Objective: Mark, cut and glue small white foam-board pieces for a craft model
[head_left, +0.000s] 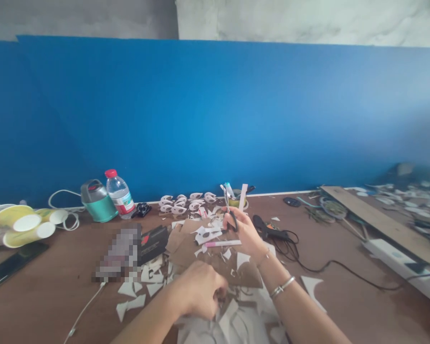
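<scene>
My right hand (246, 234) is wrapped round a pair of scissors (226, 195), whose blades point up. Below and to its left, my left hand (202, 289) is closed, fingers curled down among white paper scraps (232, 317); whatever it may pinch is hidden. Between the hands lies a brown cardboard sheet (184, 251). On that sheet are white cut-out pieces (206, 234), a pink and white pen (222, 243) and small offcuts. Several white cut-outs with dark spots (179, 209) stand grouped behind the cardboard.
At the left are paper cups (26, 222), a teal container (102, 209), a water bottle (121, 196) and a black box (153, 244). A glue gun (270, 230) with a trailing black cable, a power strip (401, 267) and a long board (380, 222) lie at the right. A blue partition (215, 119) stands behind.
</scene>
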Demonstrator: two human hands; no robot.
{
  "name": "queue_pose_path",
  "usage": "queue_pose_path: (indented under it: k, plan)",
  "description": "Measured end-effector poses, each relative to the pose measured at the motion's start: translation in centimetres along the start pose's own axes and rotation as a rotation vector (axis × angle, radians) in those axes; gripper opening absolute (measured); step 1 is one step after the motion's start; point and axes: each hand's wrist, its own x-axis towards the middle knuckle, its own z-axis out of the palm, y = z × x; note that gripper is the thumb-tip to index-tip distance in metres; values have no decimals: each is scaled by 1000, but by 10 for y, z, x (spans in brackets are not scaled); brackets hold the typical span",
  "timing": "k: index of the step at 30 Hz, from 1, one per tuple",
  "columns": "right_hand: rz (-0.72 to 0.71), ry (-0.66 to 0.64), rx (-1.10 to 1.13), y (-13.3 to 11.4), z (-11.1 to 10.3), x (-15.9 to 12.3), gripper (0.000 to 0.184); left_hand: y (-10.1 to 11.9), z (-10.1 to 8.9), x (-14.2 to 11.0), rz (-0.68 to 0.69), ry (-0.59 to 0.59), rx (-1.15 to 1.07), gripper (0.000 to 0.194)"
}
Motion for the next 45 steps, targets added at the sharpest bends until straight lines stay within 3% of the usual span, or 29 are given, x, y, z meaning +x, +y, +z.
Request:
queue_pose_path:
  k: [4, 10, 13, 17, 21, 25, 27, 32, 36, 42, 45]
  plan:
    - [9, -15, -28, 2, 3, 3, 41, 2, -1, -4, -20, -84, 53, 43]
    - [30, -21, -68, 0, 4, 4, 41, 4, 2, -4, -38, -93, 48, 39]
    - [55, -25, -46, -3, 4, 3, 40, 0, -3, -4, -26, -67, -83, 32]
    - [83, -49, -50, -4, 2, 2, 38, -11, -6, -4, -22, -15, -453, 14]
    - [181, -125, 18, 3, -2, 1, 43, -23, -4, 4, -74, 264, -859, 6]
    - [190, -196, 28, 10, -7, 0, 41, -30, 0, 14, -214, 405, -1251, 13]
    - [183, -201, 23, 12, -8, -2, 39, -33, 3, 19, -294, 495, -1381, 19]
    - [193, -206, -4, 19, -1, -12, 42, -38, 10, 29, -320, 722, -1511, 25]
    - [94, -148, -46, 29, 7, -20, 41, -39, 15, 32, -340, 790, -1468, 30]
    - [16, -45, -137, 31, 13, -27, 35, -37, 20, 31, -368, 730, -1433, 32]
    - [-16, 24, -164, 30, 11, -29, 34, -39, 24, 31, -355, 764, -1453, 30]
